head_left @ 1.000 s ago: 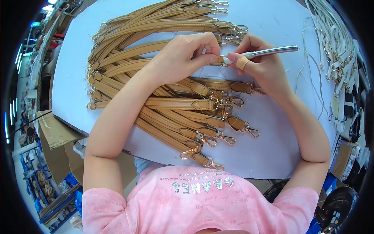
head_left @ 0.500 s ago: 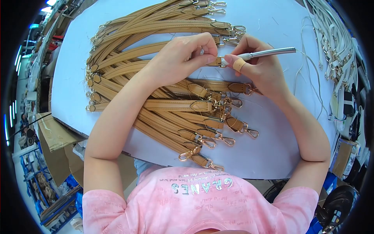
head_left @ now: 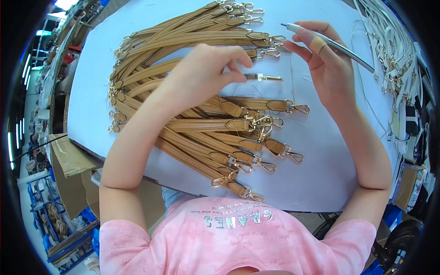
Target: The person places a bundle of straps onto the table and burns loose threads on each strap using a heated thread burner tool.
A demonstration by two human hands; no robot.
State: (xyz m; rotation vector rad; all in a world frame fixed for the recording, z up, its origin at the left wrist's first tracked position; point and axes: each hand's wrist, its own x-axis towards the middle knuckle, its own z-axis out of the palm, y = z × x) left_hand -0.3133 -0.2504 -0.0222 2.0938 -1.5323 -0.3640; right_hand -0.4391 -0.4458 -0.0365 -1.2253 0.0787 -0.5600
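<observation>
My right hand [head_left: 327, 57], with a plaster round one finger, holds a silver and white pen-like tool [head_left: 344, 49], its dark tip pointing up and left. My left hand [head_left: 215, 68] reaches over the straps, thumb and forefinger apart around the end of one strap; contact with it is unclear. Just beyond those fingertips a metal clasp [head_left: 270, 78] points right. Many tan stitched straps [head_left: 206, 124] lie crossed in a pile under and around my left forearm. Gold snap hooks [head_left: 300, 108] sit at their right ends.
White straps with metal hooks [head_left: 396, 75] hang over the right side of the white table [head_left: 316, 174]. Loose threads lie near them. A cardboard box [head_left: 75, 160] stands at the table's left edge, with a blue rack [head_left: 55, 220] below it.
My right hand has moved up and right, away from the strap end, and the tool has tilted. The fingers of my left hand have parted, and the clasp beyond them now shows.
</observation>
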